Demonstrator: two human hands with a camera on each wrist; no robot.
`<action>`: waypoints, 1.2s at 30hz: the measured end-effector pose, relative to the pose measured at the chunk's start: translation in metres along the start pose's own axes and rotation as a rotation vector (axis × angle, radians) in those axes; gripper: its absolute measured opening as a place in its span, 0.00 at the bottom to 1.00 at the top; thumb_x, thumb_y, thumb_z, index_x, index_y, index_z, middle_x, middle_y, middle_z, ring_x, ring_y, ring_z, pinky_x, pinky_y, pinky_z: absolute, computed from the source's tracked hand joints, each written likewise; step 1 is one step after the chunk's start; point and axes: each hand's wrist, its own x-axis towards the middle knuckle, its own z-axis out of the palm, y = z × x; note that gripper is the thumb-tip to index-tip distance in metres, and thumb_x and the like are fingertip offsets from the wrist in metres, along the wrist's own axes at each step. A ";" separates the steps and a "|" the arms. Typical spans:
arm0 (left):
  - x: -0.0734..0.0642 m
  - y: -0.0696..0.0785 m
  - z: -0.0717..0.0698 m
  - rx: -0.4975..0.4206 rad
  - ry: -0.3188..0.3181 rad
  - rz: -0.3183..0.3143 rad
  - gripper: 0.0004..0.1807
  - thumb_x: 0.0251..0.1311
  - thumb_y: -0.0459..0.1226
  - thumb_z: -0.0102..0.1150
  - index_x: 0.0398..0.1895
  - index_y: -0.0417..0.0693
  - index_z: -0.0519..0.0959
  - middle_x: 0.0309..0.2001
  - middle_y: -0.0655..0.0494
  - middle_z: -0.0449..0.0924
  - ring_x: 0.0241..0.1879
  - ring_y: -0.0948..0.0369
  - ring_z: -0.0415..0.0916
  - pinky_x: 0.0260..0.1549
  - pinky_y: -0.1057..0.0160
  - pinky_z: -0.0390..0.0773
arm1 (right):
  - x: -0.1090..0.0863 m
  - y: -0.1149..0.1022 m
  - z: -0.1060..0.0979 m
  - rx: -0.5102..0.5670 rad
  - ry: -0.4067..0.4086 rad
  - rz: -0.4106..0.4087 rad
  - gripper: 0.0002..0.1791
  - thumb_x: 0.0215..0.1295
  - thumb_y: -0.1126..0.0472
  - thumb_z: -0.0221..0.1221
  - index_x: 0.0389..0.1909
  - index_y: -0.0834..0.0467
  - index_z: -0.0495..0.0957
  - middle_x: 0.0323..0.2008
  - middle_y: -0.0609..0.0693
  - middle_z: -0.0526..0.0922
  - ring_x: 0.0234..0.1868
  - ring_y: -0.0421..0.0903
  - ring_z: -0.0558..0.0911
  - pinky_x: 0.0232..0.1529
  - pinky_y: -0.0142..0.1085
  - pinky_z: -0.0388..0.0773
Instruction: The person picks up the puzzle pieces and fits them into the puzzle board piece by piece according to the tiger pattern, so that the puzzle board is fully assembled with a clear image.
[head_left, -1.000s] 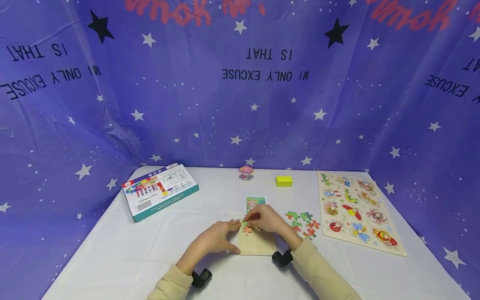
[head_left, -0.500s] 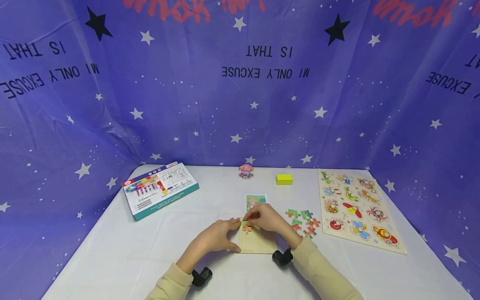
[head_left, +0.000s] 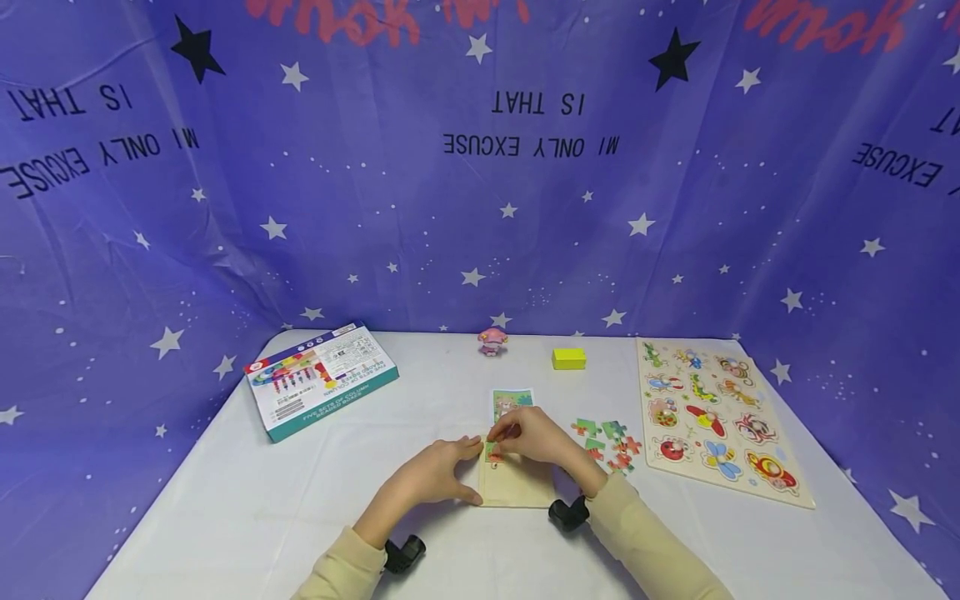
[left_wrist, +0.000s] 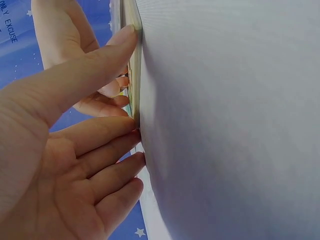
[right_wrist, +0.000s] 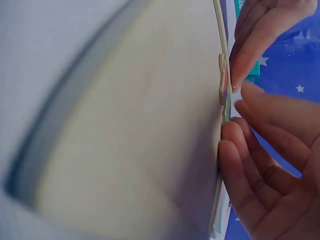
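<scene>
At lower centre, my right hand [head_left: 536, 440] pinches a small green-and-orange jigsaw piece [head_left: 492, 452] against the pale wooden puzzle tray [head_left: 517, 487]. My left hand [head_left: 435, 477], fingers straight and relaxed, steadies the tray's left edge on the bench [head_left: 225, 517].

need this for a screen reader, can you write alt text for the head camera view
Two hands work at a pale wooden puzzle tray on a white table: the left hand steadies the tray's edge while the right hand pinches a puzzle piece at its top corner. Loose pieces, an animal peg board and a crayon box lie around, before a starry blue backdrop.
</scene>
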 end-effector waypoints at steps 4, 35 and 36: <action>0.001 -0.001 0.001 0.003 0.004 -0.003 0.45 0.43 0.49 0.75 0.64 0.36 0.71 0.67 0.46 0.67 0.66 0.46 0.64 0.64 0.49 0.64 | -0.001 -0.004 -0.002 0.005 -0.030 -0.007 0.12 0.50 0.65 0.72 0.38 0.60 0.85 0.33 0.48 0.85 0.31 0.40 0.80 0.32 0.29 0.78; 0.001 -0.002 0.002 -0.001 0.005 -0.005 0.45 0.43 0.49 0.76 0.64 0.37 0.71 0.66 0.46 0.68 0.65 0.47 0.65 0.63 0.49 0.65 | -0.003 -0.006 0.004 -0.065 0.016 -0.016 0.08 0.51 0.68 0.71 0.34 0.61 0.85 0.27 0.48 0.83 0.27 0.38 0.77 0.28 0.29 0.77; 0.001 -0.002 0.002 -0.004 0.004 -0.004 0.45 0.43 0.49 0.76 0.64 0.37 0.71 0.66 0.46 0.68 0.65 0.47 0.64 0.64 0.49 0.64 | -0.003 -0.006 0.003 -0.071 0.014 -0.020 0.08 0.52 0.68 0.71 0.34 0.61 0.85 0.28 0.48 0.83 0.28 0.38 0.77 0.29 0.29 0.77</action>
